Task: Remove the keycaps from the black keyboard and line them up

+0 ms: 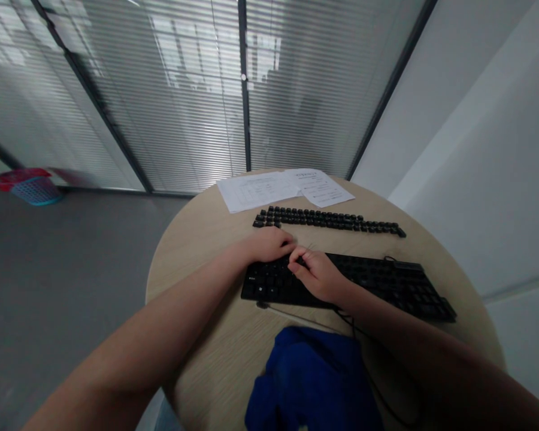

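A black keyboard (386, 287) lies across a round wooden table. Over its upper left part rests my left hand (270, 243), its fingers bent down toward the keys; what they hold, if anything, is hidden. My right hand (317, 272) is just right of it above the keyboard, thumb and forefinger pinched together around something too small to name; thin wire-like lines stand up near the fingertips. Behind the keyboard, loose black keycaps (332, 220) lie in rows, the nearest ones close beyond my left hand.
Printed papers (260, 190) lie at the table's (184, 245) far edge. A blue cloth (314, 377) is at the near edge, beside a dark cable and a thin pale stick-like object (296, 317). A blue and red basket (36, 188) stands on the floor at left.
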`<state>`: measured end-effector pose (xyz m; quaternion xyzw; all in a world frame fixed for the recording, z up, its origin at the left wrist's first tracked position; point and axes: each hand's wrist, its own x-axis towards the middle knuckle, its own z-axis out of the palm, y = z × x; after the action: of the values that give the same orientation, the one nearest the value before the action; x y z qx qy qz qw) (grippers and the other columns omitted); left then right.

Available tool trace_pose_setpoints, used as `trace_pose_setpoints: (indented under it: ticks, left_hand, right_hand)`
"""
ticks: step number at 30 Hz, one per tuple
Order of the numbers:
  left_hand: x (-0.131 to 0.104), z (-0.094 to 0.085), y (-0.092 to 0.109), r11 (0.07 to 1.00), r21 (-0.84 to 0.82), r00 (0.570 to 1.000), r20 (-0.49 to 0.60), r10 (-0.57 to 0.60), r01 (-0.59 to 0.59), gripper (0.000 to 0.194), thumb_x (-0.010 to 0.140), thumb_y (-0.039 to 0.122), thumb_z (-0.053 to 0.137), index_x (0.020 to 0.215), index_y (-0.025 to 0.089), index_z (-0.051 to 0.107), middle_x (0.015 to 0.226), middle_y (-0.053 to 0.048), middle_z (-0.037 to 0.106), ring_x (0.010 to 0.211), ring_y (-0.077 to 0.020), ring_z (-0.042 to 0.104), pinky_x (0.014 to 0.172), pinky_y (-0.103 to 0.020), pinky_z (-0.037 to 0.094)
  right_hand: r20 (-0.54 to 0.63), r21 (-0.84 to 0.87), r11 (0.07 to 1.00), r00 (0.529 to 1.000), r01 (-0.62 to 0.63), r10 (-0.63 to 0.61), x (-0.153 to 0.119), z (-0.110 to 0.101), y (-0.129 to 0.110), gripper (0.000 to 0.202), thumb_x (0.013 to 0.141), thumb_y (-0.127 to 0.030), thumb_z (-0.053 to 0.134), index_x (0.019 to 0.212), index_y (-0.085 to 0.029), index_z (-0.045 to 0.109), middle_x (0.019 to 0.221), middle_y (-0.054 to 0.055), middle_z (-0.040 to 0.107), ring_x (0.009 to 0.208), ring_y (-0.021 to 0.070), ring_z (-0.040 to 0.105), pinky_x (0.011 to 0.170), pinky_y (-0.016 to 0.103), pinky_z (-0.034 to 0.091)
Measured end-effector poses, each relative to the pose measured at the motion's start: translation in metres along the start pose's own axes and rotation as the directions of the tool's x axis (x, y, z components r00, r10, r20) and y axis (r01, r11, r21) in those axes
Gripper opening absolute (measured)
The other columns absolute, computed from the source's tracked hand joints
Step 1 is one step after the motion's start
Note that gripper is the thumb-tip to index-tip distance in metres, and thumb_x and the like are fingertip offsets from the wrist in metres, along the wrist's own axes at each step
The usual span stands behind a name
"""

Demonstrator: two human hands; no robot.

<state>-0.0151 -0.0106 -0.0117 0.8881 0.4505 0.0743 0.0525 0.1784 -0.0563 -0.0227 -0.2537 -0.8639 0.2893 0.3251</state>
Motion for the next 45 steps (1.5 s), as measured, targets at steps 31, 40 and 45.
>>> trace_pose_setpoints:
  ticks: [31, 40, 45]
  left_hand:
    - [-0.007, -0.034, 0.016, 0.916, -0.367, 0.976, -0.202, 0.087, -0.158, 0.021, 0.088, 0.034, 0.065, 0.103, 0.021, 0.072, 0.086, -0.002, 0.072, 0.075, -0.0145, 0.063, 0.071, -0.027, 0.046]
    - [-0.012, -0.04, 0.012, 0.928, -0.351, 0.984, -0.168, 0.066, -0.122, 0.016, 0.088, 0.033, 0.065, 0.096, 0.021, 0.072, 0.082, 0.0, 0.073, 0.074, -0.014, 0.066, 0.071, -0.026, 0.047]
    - [-0.015, -0.046, -0.005, 0.926, -0.368, 0.967, -0.256, -0.008, -0.09, 0.015, 0.085, 0.033, 0.067, 0.093, 0.021, 0.071, 0.082, 0.001, 0.073, 0.072, -0.0133, 0.065, 0.067, -0.024, 0.048]
  right_hand:
    - [-0.105, 0.956, 0.259, 0.663, -0.138, 0.742, 0.029, -0.009, 0.02, 0.04, 0.086, -0.06, 0.06, 0.081, -0.023, 0.046, 0.046, -0.011, 0.04, 0.033, 0.0053, 0.03, 0.032, 0.015, 0.015]
    - [-0.191, 0.928, 0.357, 0.692, -0.103, 0.696, 0.029, -0.005, 0.016, 0.043, 0.082, -0.063, 0.063, 0.08, -0.023, 0.045, 0.046, -0.011, 0.042, 0.032, 0.0057, 0.031, 0.032, 0.016, 0.016]
    - [-0.218, 0.937, 0.342, 0.646, -0.071, 0.732, 0.03, -0.008, 0.019, 0.043, 0.082, -0.063, 0.061, 0.078, -0.024, 0.043, 0.043, -0.012, 0.039, 0.031, 0.0056, 0.029, 0.032, 0.016, 0.015]
